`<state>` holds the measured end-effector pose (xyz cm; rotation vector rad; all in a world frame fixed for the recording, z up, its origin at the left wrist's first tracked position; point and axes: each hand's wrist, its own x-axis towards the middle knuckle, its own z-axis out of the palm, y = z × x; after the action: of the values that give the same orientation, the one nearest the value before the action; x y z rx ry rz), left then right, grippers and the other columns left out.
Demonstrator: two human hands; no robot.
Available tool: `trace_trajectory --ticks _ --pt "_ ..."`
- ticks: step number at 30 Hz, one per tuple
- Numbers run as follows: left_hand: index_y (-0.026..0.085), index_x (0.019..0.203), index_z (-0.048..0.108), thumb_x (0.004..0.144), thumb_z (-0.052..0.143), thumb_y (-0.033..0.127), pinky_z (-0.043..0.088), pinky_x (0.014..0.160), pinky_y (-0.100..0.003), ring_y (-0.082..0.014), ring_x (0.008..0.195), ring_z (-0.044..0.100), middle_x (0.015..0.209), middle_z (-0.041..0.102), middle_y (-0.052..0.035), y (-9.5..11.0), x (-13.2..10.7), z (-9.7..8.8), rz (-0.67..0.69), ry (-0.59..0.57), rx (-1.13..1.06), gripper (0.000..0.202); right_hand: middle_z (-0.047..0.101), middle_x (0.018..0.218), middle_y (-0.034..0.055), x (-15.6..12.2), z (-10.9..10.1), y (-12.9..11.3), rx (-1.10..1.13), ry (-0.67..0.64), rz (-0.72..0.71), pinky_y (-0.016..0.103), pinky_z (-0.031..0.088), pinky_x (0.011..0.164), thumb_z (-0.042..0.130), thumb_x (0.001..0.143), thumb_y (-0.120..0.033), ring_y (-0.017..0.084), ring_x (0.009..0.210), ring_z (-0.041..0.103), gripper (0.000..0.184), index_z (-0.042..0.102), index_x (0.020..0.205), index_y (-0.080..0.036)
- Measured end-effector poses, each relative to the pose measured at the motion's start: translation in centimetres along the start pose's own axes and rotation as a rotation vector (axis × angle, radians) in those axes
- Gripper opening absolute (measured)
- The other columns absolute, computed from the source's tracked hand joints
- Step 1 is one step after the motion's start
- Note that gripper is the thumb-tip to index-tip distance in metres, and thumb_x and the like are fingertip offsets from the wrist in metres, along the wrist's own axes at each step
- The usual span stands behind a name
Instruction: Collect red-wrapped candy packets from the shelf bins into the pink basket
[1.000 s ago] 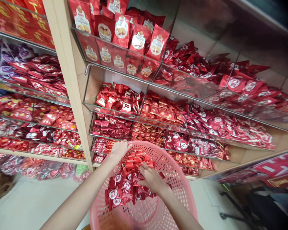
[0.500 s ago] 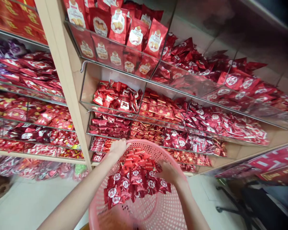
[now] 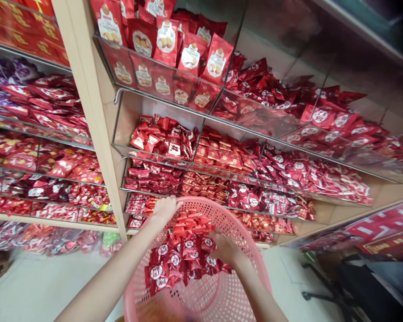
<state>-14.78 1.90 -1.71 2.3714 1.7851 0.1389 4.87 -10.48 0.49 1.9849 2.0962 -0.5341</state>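
A pink perforated plastic basket (image 3: 246,230) stands tilted in front of me. My left hand (image 3: 165,210) is closed around its far left rim. Inside lie small shiny wrapped snack packets: dark red packets with white round labels (image 3: 174,261) in front, and brighter red-orange packets (image 3: 191,221) behind them. My right hand (image 3: 224,245) reaches into the basket from the right, over the pile's right edge. Its fingers are spread and touch the labelled packets; I see nothing gripped in them, though the fingertips are partly hidden.
Wooden shelving with clear dividers (image 3: 157,154) holds many red packets beyond the basket. Larger biscuit packets (image 3: 166,40) fill its upper row. More packets sit on the left shelf (image 3: 54,98). A black swivel chair (image 3: 365,286) stands at the right on the pale tiled floor.
My right hand has shifted left over the packets, pressing the pile's right side inward. My left hand keeps hold of the rim. The view has tilted slightly.
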Motion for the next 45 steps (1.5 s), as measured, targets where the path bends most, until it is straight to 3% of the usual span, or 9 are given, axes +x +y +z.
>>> trace_trajectory --ticks 6,9,16,20,22,27,32,39,45 --pt "0.010 0.093 0.052 0.079 0.022 0.050 0.043 0.065 -0.035 -0.0247 0.077 0.059 0.079 0.062 -0.0148 -0.1 -0.1 0.3 -0.008 0.037 -0.007 0.052 0.053 0.102 0.0090 -1.4 -4.4 -0.7 0.074 0.063 -0.079 0.029 0.037 0.075 0.055 0.063 -0.021 0.022 0.095 0.050 0.038 0.050 0.101 -0.017" --pt "0.011 0.092 0.053 0.079 0.024 0.047 0.044 0.064 -0.035 -0.0250 0.077 0.060 0.078 0.063 -0.0145 -0.2 0.0 0.4 -0.016 0.047 -0.017 0.048 0.054 0.106 0.0079 -3.2 -10.5 -1.4 0.111 0.219 -0.218 0.029 0.037 0.076 0.052 0.070 -0.032 0.020 0.095 0.049 0.042 0.046 0.110 -0.021" --pt "0.008 0.096 0.054 0.080 0.022 0.042 0.043 0.063 -0.036 -0.0263 0.076 0.059 0.079 0.063 -0.0163 -0.6 0.1 1.2 -0.004 0.103 -0.016 0.049 0.061 0.075 0.0017 -7.3 -27.6 -2.8 0.083 0.787 -0.392 0.022 0.039 0.053 0.044 0.077 -0.039 0.010 0.058 0.051 0.028 0.056 0.091 -0.019" --pt "0.008 0.096 0.055 0.081 0.020 0.039 0.044 0.063 -0.037 -0.0273 0.076 0.059 0.080 0.063 -0.0159 -0.7 0.1 1.4 0.003 0.124 -0.001 0.049 0.063 0.074 0.0028 -6.3 -34.3 -1.6 -0.043 1.083 -0.348 0.024 0.041 0.058 0.049 0.073 -0.035 0.012 0.061 0.054 0.023 0.059 0.082 -0.016" --pt "0.008 0.095 0.055 0.081 0.020 0.039 0.044 0.063 -0.038 -0.0277 0.076 0.059 0.079 0.063 -0.0151 -0.7 0.1 1.2 0.002 0.124 0.002 0.049 0.063 0.074 0.0029 -4.9 -36.5 -0.7 -0.105 1.078 -0.319 0.025 0.042 0.062 0.053 0.071 -0.030 0.012 0.063 0.055 0.019 0.060 0.081 -0.016" --pt "0.008 0.100 0.055 0.081 0.018 0.038 0.042 0.067 -0.038 -0.0273 0.079 0.058 0.084 0.063 -0.0160 -0.7 -0.1 1.0 -0.009 0.116 0.011 0.051 0.059 0.101 0.0050 -1.1 -39.0 0.1 -0.063 0.745 -0.413 0.025 0.041 0.078 0.059 0.061 -0.015 0.013 0.087 0.054 0.039 0.055 0.100 -0.015" --pt "0.009 0.102 0.054 0.081 0.018 0.039 0.042 0.069 -0.036 -0.0261 0.081 0.057 0.086 0.062 -0.0159 -0.8 0.1 1.6 -0.027 0.127 -0.006 0.052 0.058 0.103 0.0042 1.4 -39.7 -0.4 0.000 0.608 -0.359 0.023 0.043 0.076 0.060 0.063 -0.018 0.013 0.086 0.054 0.042 0.053 0.104 -0.015" --pt "0.011 0.101 0.056 0.081 0.019 0.038 0.041 0.070 -0.036 -0.0258 0.082 0.056 0.084 0.062 -0.0157 -0.5 -0.3 1.2 -0.047 0.147 0.012 0.050 0.061 0.093 0.0072 2.3 -39.5 -0.1 -0.094 0.791 -0.351 0.023 0.043 0.073 0.062 0.063 -0.025 0.014 0.079 0.055 0.041 0.056 0.100 -0.009" --pt "0.009 0.101 0.055 0.081 0.016 0.037 0.041 0.069 -0.037 -0.0269 0.082 0.056 0.086 0.062 -0.0160 -0.6 -0.1 1.3 -0.038 0.119 0.000 0.052 0.062 0.086 0.0071 1.9 -40.1 1.0 0.098 0.889 -0.368 0.022 0.044 0.066 0.060 0.065 -0.033 0.013 0.073 0.055 0.043 0.056 0.099 -0.007"
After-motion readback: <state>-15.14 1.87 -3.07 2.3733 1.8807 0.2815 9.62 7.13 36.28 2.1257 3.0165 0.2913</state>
